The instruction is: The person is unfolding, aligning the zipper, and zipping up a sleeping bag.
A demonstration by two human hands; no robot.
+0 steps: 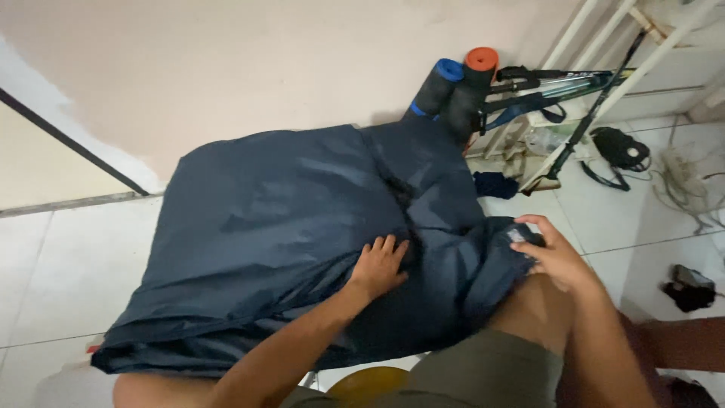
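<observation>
A large dark navy fabric cover (pixel 279 227), thin and slippery-looking, lies spread and puffed over the white tiled floor (pixel 45 264), its far edge against the pale wall (pixel 226 68). The left hand (pixel 377 266) rests flat on it near the middle, fingers spread wide, pressing the cloth down. The right hand (pixel 555 253) pinches a bunched corner of the same fabric at the near right edge, fingers closed on the fold, just above the person's bare knee. The likely trouble, as I judge it, is trapped air: the cloth billows, so a press in one spot may push the bulge elsewhere and undo the fold. The smooth material could also slide out from under the flat palm. Beyond the far corner stand rolled mats (pixel 461 87) and trekking poles (pixel 559 83) leaning on a white rack (pixel 604 45); a tug on the cover might catch and topple them
</observation>
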